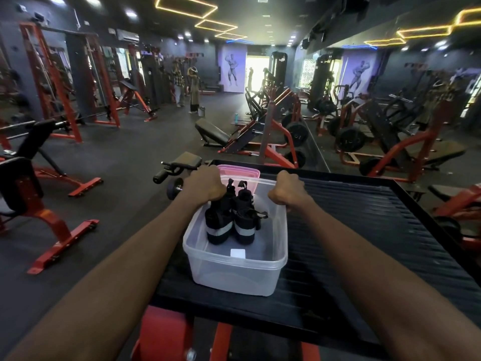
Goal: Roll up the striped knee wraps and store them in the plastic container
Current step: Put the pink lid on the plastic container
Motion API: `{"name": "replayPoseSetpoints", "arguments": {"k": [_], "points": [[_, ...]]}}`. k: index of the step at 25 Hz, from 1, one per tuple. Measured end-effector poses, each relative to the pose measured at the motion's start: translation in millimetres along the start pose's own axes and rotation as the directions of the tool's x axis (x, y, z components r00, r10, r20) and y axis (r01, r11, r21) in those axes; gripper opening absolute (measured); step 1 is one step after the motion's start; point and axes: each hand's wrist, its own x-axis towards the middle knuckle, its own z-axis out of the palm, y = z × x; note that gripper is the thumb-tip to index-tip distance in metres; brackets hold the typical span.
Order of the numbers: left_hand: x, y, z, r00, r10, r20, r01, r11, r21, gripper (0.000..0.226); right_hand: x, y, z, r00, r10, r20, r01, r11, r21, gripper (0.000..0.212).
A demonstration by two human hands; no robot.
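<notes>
Our left hand point(205, 187) curls its fingers over the left rim of the clear plastic container point(235, 272), which sits on the black ribbed surface point(364, 230). Inside, toward the far end, two rolled striped knee wraps point(230, 224) lie side by side. Our right hand point(287, 191) grips the right rim, fingers curled; a pink lid point(238, 172) lies just behind.

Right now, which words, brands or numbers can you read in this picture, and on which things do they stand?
No text is readable.
White label on the plastic container: blank or too blurred.
Rolled knee wraps: stripes only, no words.
Wall poster: a figure, no legible words.
</notes>
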Motion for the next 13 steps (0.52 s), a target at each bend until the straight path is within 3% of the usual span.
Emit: {"name": "replayPoseSetpoints", "arguments": {"k": [5, 13], "points": [[11.1, 29.8, 13.9, 0.995, 0.096, -0.028, -0.096, 0.995, -0.016, 0.015, 7.0, 25.3, -14.2, 0.998, 0.053, -0.029, -0.056, 0.994, -0.098, 0.021], [19.8, 87.9, 36.2, 0.99, 0.137, -0.015, -0.138, 0.98, -0.14, 0.011, 5.8, 69.7, -35.7, 0.984, 0.137, -0.111, -0.162, 0.951, -0.261, 0.025]]}}
